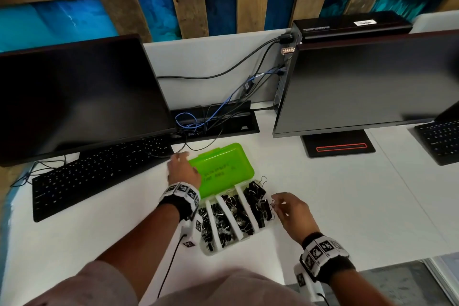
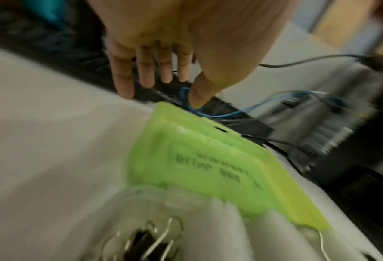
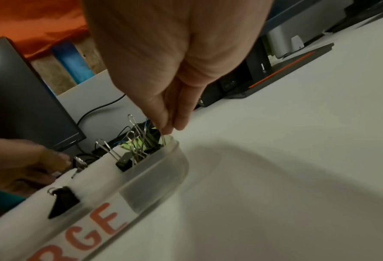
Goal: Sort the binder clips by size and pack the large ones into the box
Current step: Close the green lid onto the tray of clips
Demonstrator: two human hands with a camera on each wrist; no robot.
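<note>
Right hand, nearest the lens, pinches a wire handle of a binder clip at the box end compartment lettered "RGE", near the tabletop's front edge; packing seems nearly done. Left hand, fingers straight, rests on the green lid; closing likely follows

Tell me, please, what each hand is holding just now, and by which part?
The right hand pinches a binder clip by its wire handle. The left hand rests open over the green lid, holding nothing.
</note>
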